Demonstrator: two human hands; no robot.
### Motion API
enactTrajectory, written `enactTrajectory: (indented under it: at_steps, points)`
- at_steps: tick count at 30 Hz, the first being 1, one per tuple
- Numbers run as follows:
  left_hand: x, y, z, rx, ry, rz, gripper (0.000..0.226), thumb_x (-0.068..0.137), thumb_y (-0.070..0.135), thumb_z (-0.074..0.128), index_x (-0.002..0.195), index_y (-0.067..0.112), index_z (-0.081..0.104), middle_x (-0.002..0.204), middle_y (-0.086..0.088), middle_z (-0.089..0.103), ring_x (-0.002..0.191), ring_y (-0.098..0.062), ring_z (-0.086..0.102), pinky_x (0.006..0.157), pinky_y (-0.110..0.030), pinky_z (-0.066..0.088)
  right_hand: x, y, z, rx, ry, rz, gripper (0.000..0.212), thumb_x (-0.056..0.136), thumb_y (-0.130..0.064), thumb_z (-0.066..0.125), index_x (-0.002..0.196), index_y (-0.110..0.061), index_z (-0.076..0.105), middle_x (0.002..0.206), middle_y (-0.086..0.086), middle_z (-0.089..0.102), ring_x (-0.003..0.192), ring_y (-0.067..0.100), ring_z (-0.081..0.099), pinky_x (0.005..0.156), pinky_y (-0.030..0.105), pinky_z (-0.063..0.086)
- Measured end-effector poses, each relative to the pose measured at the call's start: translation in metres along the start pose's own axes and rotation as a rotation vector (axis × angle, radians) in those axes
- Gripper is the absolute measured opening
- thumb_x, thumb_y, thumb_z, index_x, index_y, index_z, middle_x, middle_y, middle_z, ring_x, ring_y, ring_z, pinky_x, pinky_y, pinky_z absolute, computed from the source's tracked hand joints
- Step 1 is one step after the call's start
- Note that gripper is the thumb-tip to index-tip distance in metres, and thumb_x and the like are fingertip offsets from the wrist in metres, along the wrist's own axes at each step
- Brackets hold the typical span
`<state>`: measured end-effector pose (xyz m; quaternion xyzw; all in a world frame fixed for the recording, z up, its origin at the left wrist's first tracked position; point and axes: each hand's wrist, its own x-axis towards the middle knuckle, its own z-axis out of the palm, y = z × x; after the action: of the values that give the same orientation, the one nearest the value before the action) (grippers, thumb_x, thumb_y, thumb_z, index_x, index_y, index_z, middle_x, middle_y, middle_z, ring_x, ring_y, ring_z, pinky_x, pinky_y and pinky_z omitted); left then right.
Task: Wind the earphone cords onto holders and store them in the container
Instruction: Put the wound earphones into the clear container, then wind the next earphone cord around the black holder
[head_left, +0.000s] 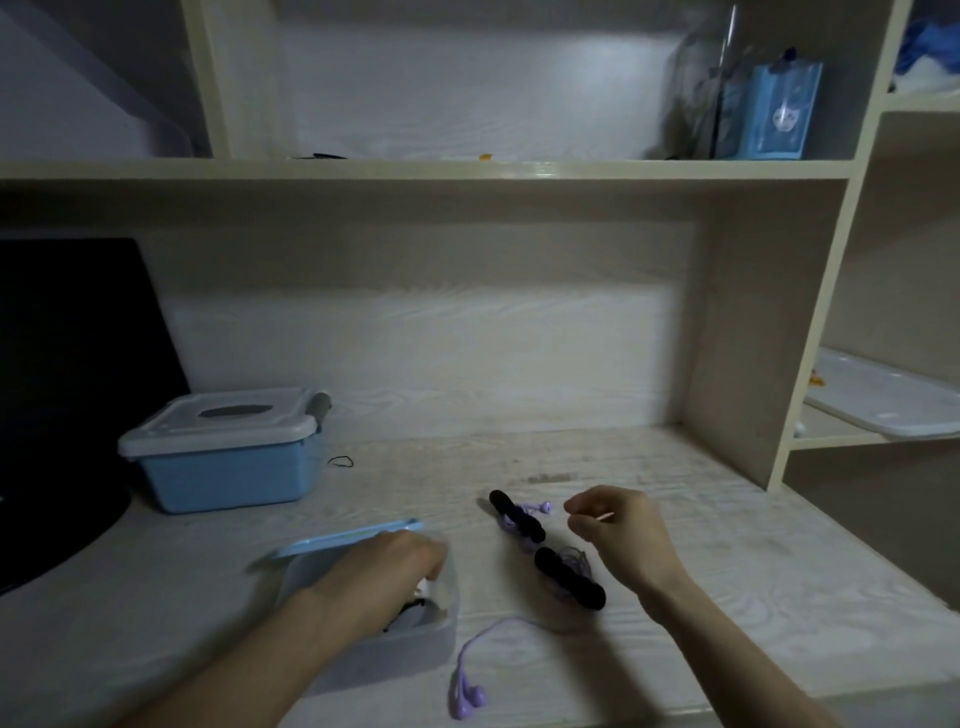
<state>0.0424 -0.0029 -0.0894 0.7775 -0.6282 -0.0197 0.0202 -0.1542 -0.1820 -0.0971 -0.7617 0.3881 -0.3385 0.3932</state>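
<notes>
Purple earbuds (467, 696) lie between container-reaching left hand (395, 566) and right hand (613, 530).

Pale wood-grain laminate desk (675, 519), matt. Translucent frosted plastic container (395, 649). Two black matt foam-like holder rods (569, 577). Smooth, glossy purple rubbery earphone cord (483, 639).
</notes>
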Motion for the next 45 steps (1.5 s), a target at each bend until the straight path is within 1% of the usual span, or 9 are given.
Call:
enactTrajectory:
  at_steps: [7,10,16,26,33,37,38,42,45]
  points:
    - [0.004,-0.005,0.002,0.016,-0.016,-0.028,0.025,0.075,0.005,0.051,0.070,0.028,0.041,0.088,0.005,0.057,0.080,-0.014,0.059,0.067,-0.032,0.045,0.024,-0.002,0.035,-0.382,-0.295,-0.114,0.025,0.083,-0.024,0.061,0.101,-0.035,0.076,0.100,-0.004,0.078,0.091,0.019,0.069,0.079,0.033,0.054]
    - [0.001,0.000,-0.003,0.071,-0.026,-0.020,0.024,0.073,0.000,0.050,0.072,0.023,0.050,0.091,-0.003,0.064,0.084,-0.021,0.062,0.071,-0.038,0.049,0.032,-0.002,0.049,-0.534,-0.329,-0.112,0.025,0.091,-0.030,0.056,0.111,-0.029,0.072,0.108,0.005,0.073,0.098,0.029,0.066,0.076,0.035,0.050]
    - [-0.002,0.005,-0.019,0.083,0.050,0.014,0.028,0.087,0.013,0.056,0.114,0.019,0.060,0.122,0.002,0.057,0.116,-0.019,0.051,0.087,-0.037,0.046,0.041,-0.001,0.068,-0.642,-0.181,-0.095,0.018,0.094,-0.033,0.050,0.084,-0.019,0.055,0.084,0.006,0.068,0.076,0.029,0.063,0.060,0.034,0.044]
    - [-0.005,0.020,-0.038,-0.430,0.361,-0.165,0.034,0.087,0.034,0.065,0.119,0.023,0.060,0.118,0.008,0.060,0.103,-0.007,0.056,0.090,-0.024,0.047,0.040,-0.025,0.066,-0.263,-0.016,-0.045,0.010,0.071,-0.012,0.076,0.076,-0.014,0.068,0.071,0.006,0.072,0.071,0.024,0.068,0.062,0.035,0.054]
    - [0.008,0.038,-0.058,-0.895,0.498,-0.384,0.069,0.078,0.037,0.076,0.137,0.017,0.045,0.127,0.001,0.058,0.093,-0.011,0.063,0.082,-0.028,0.050,0.004,-0.067,0.060,0.178,0.042,-0.194,0.021,0.065,-0.008,0.080,0.073,-0.018,0.064,0.066,0.002,0.077,0.064,0.015,0.074,0.063,0.040,0.058]
    - [0.001,0.048,-0.074,-1.036,0.660,-0.336,0.046,0.077,0.029,0.078,0.117,0.024,0.055,0.104,0.009,0.065,0.077,0.002,0.063,0.063,-0.010,0.050,-0.027,-0.093,0.054,0.284,0.047,-0.340,0.017,0.077,-0.004,0.076,0.080,-0.016,0.065,0.065,0.002,0.076,0.062,0.010,0.074,0.063,0.034,0.060]
    - [-0.002,0.049,-0.077,-1.056,0.698,-0.313,0.039,0.077,0.025,0.078,0.110,0.026,0.058,0.101,0.008,0.067,0.078,-0.002,0.066,0.065,-0.011,0.053,-0.035,-0.099,0.052,0.277,0.057,-0.368,0.017,0.078,-0.004,0.074,0.081,-0.018,0.065,0.065,0.001,0.076,0.064,0.009,0.074,0.064,0.033,0.060]
    - [-0.015,0.044,-0.087,-1.108,0.760,-0.212,0.032,0.075,0.009,0.076,0.094,0.033,0.066,0.095,0.001,0.072,0.087,-0.027,0.073,0.082,-0.051,0.059,-0.053,-0.114,0.046,0.273,0.063,-0.470,0.022,0.077,-0.003,0.073,0.086,-0.022,0.065,0.079,-0.004,0.075,0.077,0.011,0.074,0.071,0.035,0.060]
    - [-0.027,0.039,-0.098,-1.077,0.731,-0.122,0.036,0.078,0.001,0.074,0.096,0.031,0.067,0.100,-0.001,0.072,0.087,-0.027,0.073,0.083,-0.042,0.060,-0.057,-0.120,0.037,0.345,0.133,-0.480,0.017,0.081,-0.011,0.071,0.088,-0.024,0.065,0.087,-0.007,0.072,0.086,0.013,0.070,0.080,0.038,0.057]
